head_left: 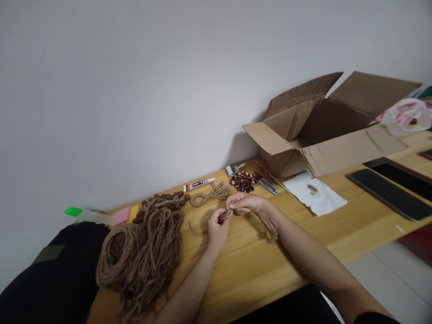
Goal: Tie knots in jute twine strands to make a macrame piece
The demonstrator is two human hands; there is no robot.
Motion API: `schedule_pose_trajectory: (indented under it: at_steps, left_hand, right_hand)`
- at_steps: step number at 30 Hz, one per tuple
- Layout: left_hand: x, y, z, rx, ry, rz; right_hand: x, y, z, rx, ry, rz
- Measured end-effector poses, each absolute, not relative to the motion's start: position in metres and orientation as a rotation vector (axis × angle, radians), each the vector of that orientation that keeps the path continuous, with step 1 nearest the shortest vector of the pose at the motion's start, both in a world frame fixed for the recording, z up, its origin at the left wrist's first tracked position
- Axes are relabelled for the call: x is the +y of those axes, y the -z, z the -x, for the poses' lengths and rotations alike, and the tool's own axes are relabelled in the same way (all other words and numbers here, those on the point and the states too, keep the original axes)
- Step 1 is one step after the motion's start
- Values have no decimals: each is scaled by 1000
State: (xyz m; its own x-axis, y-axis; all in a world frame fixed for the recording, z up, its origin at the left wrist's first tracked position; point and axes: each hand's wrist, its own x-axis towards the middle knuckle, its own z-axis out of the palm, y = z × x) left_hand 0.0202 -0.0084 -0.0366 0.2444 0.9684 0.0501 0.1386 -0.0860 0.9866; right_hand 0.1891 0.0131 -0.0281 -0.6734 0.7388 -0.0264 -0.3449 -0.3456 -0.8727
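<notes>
Both hands meet over the wooden table around one bundle of brown twine cord [265, 224]. My left hand [218, 225] pinches the bundle's looped end, and my right hand [245, 202] grips it just beside, fingers closed. Loose strands trail from under my right wrist toward the right; a thin strand [195, 229] lies left of my left hand. Behind the hands rests a looped, tied twine bundle [211, 194]. A large heap of brown cords [151, 252] with round beads at its far end lies to the left. My fingers hide the detail of the gripped part.
A glue tube [199, 184], a pile of small brown shell-like pieces [243, 181] and blue thread snips [267, 183] lie at the back. An open cardboard box [324, 139], stained white tissue [315, 194] and dark phone [388, 191] are at right. A black bag-like item [67, 265] stands left.
</notes>
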Motion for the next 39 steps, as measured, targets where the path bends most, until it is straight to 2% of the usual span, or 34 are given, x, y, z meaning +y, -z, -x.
schedule_pose_trajectory:
  at_steps: [23, 39]
  left_hand:
    - [-9, 39, -16, 967, -1034, -1427]
    - [-11, 37, -19, 1038, -1021, -1528]
  right_hand:
    - [11, 27, -187, -1153, -2011, 535]
    - [13, 29, -188, -1176, -2037, 535]
